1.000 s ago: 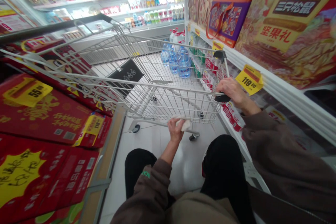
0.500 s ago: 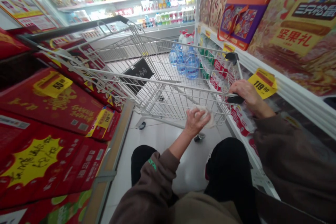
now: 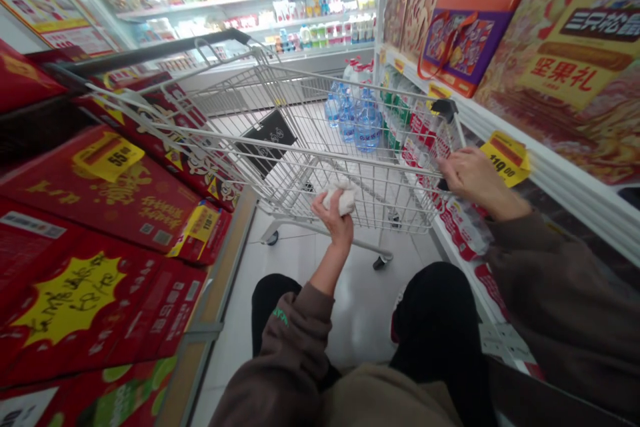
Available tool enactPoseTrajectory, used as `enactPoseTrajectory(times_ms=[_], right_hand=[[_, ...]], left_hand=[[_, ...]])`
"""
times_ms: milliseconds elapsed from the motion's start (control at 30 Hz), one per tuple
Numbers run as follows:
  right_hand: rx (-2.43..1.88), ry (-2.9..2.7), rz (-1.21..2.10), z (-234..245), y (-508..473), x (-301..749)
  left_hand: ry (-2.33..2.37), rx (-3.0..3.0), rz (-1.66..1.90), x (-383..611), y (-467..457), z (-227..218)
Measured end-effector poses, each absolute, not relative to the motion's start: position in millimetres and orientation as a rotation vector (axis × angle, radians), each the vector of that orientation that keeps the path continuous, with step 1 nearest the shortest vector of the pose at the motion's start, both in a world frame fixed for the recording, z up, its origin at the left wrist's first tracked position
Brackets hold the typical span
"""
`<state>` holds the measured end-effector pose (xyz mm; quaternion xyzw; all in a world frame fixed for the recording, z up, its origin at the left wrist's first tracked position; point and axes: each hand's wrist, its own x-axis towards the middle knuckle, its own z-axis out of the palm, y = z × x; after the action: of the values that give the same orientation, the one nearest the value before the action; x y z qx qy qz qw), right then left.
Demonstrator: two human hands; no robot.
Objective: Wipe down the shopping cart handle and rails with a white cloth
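Observation:
A wire shopping cart (image 3: 235,117) lies tipped in the aisle, its wire side facing me. My left hand (image 3: 334,212) is closed round a crumpled white cloth (image 3: 341,197) and presses it against the cart's wire side near the lower rail. My right hand (image 3: 467,173) grips the cart's rail near its black corner cap (image 3: 446,107) at the right. My sleeves are brown, and my knees in dark trousers show below.
Red gift boxes (image 3: 100,213) with yellow price tags are stacked at the left. A shelf (image 3: 550,167) at the right carries large gift boxes and a yellow price tag (image 3: 506,157). Water bottles (image 3: 360,123) stand beyond the cart. Chiller shelves run along the back.
My left hand with the cloth has moved left and up along the cart's wire side. The right hand has stayed on the rail.

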<state>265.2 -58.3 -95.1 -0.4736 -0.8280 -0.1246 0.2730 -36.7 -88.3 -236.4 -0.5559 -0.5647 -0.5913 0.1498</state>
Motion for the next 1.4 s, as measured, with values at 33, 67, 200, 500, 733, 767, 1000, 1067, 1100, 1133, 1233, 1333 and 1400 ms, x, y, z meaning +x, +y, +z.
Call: enactPoseTrajectory(times_ms=[33, 67, 200, 500, 733, 767, 1000, 1067, 1100, 1133, 1233, 1333, 1400], right_hand=[[-1.315, -2.211, -0.463, -95.0, -64.0, 256.3], [-1.345, -2.176, -0.568, -95.9, -70.2, 246.5], [-1.382, -1.952, -0.673, -107.2, -86.0, 212.5], [-1.364, -1.869, -0.665, -115.4, -70.7, 211.7], [-1.370, -1.819, -0.581, -119.9, -68.3, 209.7], [-1.380, -1.812, -0.569, -120.9, -67.6, 209.9], [-1.415, -1.794, -0.546, -128.5, -62.0, 218.3], [-1.397, -1.797, -0.606, -129.0, -62.0, 220.3], [-1.383, -1.794, -0.643, -129.0, -62.3, 221.1], [-1.369, -1.793, -0.677, -129.1, -62.6, 221.7], [-1.339, -1.794, -0.745, -129.7, -62.6, 224.0], [-1.292, -1.799, -0.778, -130.7, -60.3, 228.1], [-1.290, -1.811, -0.767, -130.8, -58.3, 231.6]], left_hand=[[-1.528, -1.685, -1.643, -25.8, -89.1, -236.4], [-1.403, -1.806, -1.565, -14.9, -89.7, -236.4], [-0.851, -2.328, -1.142, 11.1, -86.6, -231.5], [-1.238, -2.200, -1.080, -77.1, -58.9, -226.4], [-1.690, -1.740, -1.392, -117.2, -65.6, -217.2], [-1.733, -1.637, -1.458, -112.5, -66.2, -210.7], [-1.490, -1.907, -1.439, -18.3, -78.1, -208.3], [-1.216, -2.205, -1.193, -0.8, -81.8, -220.1], [-1.106, -2.271, -1.110, 1.3, -82.3, -225.2], [-1.026, -2.287, -1.070, -1.4, -81.7, -229.2], [-0.994, -2.160, -1.154, -32.8, -74.9, -232.9], [-1.174, -2.040, -1.294, -76.1, -68.7, -225.8], [-1.378, -1.923, -1.385, -97.0, -67.8, -217.7]])
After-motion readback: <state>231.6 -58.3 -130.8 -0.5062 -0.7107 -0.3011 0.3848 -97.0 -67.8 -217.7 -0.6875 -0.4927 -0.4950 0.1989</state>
